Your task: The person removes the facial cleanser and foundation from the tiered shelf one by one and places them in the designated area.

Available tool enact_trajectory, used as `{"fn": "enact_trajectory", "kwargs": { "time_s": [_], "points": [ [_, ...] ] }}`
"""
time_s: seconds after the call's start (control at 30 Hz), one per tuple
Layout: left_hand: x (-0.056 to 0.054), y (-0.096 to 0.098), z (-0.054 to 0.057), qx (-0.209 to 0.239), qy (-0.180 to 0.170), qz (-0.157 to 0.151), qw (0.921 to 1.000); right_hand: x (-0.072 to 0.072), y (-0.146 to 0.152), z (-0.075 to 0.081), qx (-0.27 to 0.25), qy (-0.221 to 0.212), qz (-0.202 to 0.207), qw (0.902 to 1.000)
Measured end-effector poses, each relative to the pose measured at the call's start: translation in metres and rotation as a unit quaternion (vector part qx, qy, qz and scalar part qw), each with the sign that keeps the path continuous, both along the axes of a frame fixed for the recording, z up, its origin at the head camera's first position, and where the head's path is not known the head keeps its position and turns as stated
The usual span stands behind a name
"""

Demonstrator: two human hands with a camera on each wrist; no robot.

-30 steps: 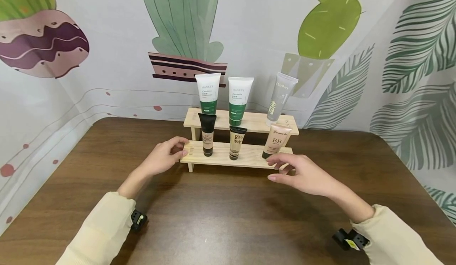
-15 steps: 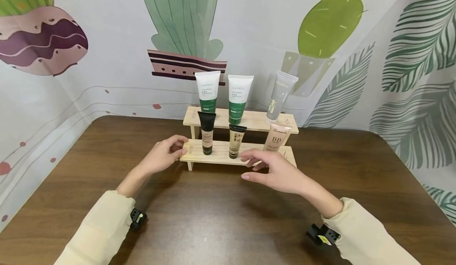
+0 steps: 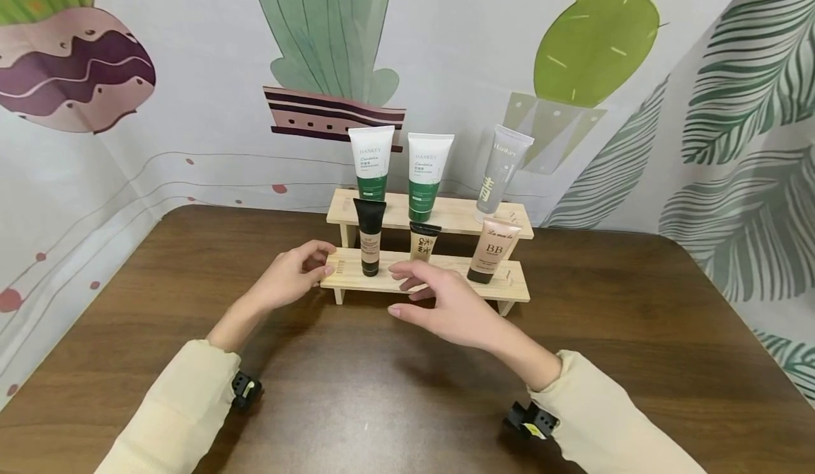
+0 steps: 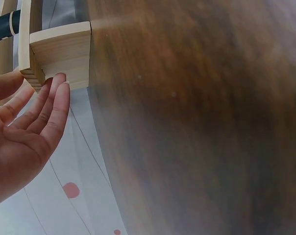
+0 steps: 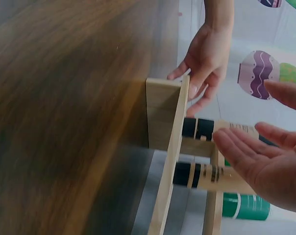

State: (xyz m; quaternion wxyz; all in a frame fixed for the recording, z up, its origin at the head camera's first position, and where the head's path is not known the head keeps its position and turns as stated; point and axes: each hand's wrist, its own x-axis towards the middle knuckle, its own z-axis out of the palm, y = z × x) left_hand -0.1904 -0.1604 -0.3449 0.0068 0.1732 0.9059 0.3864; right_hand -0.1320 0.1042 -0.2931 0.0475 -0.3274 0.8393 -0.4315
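Tubes (image 3: 371,242) are ranged on a two-step wooden stand (image 3: 457,219), the back row (image 3: 422,184) raised, likely for visibility. Its left end is gripped by the left hand (image 3: 289,276), apparently for steadiness; the loosely open, empty right hand (image 3: 448,305) is held before the middle front tube (image 3: 422,245).

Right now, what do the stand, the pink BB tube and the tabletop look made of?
Stand: pale, matte wood, likely unvarnished; faint grain shows. Pink BB tube: probably soft plastic, smooth, judging by its flattened end. Tabletop: slightly glossy, brown, wood-grained; solid or laminate, I can't tell.
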Motion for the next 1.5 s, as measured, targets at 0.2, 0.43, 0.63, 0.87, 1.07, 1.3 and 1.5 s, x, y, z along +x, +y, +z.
{"fn": "enact_trajectory", "kwargs": {
  "time_s": [0.2,0.43,0.63,0.87,1.07,1.3,1.5],
  "points": [
    [0.000,0.000,-0.002,0.001,-0.001,0.001,1.0000,-0.003,-0.016,-0.003,-0.005,0.010,-0.045,0.9989],
    [-0.002,0.000,-0.003,0.004,-0.005,0.000,1.0000,-0.009,-0.029,-0.007,-0.005,0.010,-0.087,0.9961],
    [-0.002,-0.001,-0.003,0.005,-0.007,-0.001,1.0000,-0.013,-0.035,-0.014,-0.009,0.006,-0.102,0.9947],
    [-0.002,-0.001,-0.003,0.007,-0.011,-0.001,0.9999,-0.018,-0.040,-0.016,0.004,0.009,-0.121,0.9927],
    [-0.002,0.000,-0.003,0.010,-0.009,-0.002,0.9999,-0.023,-0.044,-0.019,0.017,0.016,-0.134,0.9907],
    [-0.002,-0.001,-0.004,0.013,-0.016,0.001,0.9998,-0.030,-0.051,-0.027,-0.003,0.019,-0.134,0.9907],
    [-0.002,-0.001,-0.003,0.014,-0.019,-0.001,0.9997,-0.033,-0.057,-0.029,0.008,0.038,-0.155,0.9872]
  ]
}}
